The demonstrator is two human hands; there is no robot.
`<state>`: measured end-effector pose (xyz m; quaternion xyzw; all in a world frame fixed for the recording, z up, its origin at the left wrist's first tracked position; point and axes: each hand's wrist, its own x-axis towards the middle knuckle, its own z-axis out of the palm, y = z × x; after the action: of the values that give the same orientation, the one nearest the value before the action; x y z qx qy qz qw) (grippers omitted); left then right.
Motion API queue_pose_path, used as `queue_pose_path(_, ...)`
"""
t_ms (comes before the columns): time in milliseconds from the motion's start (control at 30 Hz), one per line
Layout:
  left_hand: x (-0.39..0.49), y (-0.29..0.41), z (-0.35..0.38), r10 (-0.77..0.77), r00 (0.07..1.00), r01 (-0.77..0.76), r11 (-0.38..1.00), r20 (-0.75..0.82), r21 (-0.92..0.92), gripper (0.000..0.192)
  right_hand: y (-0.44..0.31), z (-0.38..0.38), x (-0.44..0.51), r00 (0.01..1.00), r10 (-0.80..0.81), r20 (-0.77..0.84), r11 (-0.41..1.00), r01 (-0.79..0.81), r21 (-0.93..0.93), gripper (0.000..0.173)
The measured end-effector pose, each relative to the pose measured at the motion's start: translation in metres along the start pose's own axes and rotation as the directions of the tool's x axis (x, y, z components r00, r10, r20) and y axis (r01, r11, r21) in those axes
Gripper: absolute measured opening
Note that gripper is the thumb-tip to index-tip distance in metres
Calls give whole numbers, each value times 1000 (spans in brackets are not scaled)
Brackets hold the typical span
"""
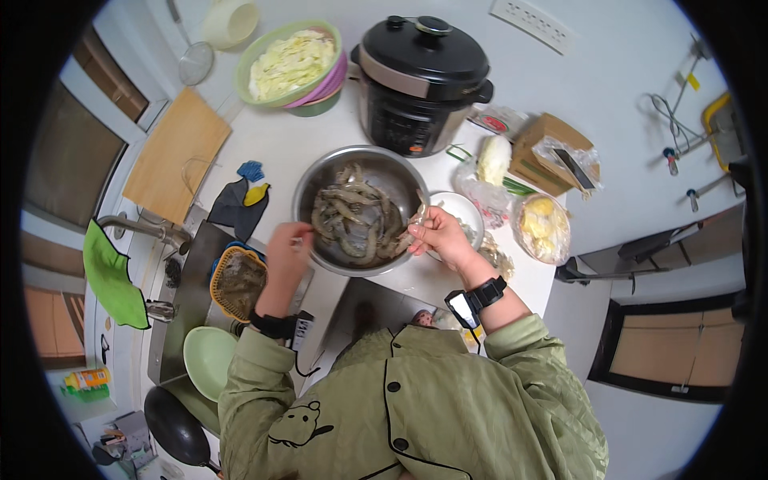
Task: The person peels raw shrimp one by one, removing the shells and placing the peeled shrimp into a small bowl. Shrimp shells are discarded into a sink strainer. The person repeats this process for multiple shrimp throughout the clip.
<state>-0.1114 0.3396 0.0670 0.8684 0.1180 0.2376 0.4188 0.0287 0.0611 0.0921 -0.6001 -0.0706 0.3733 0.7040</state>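
Observation:
Raw whole shrimp (351,210) are heaped in a stainless steel bowl (366,271) on the white counter. At the bowl's right rim, my right hand (447,237) pinches one shrimp (421,211) between thumb and fingers. My left hand (287,255) is blurred beside the bowl's left rim, fingers curled; whether it holds anything small is unclear. A white bowl (480,219) with pale pieces sits partly hidden behind my right hand. Beyond that wrist lies a small pile of what look like shrimp shells (497,255).
A black electric pressure cooker (420,84) stands behind the bowl, beside stacked basins with cut cabbage (294,63). Rightward are a cabbage (495,159), a cardboard box (543,150) and a bagged yellow food (543,225). The sink (192,264) at left holds an orange basket (231,300).

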Motion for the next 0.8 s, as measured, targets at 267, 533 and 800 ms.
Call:
queue_pose_path(267, -3, 152, 154, 445, 782, -487, 873, 436, -17, 34, 6, -65, -67, 956, -95, -279, 950, 171, 262, 22)
queue_pose_path(533, -11, 181, 230, 471, 613, -588, 808, 634, -32, 19, 12, -117, -136, 537, -733, -418, 516, 37, -856, 44)
queue_pose_path(800, -16, 203, 264, 488, 437, -650, 752, 755, -109, 15, 19, -147, -161, 743, -667, 59, -158, -63, -985, 21)
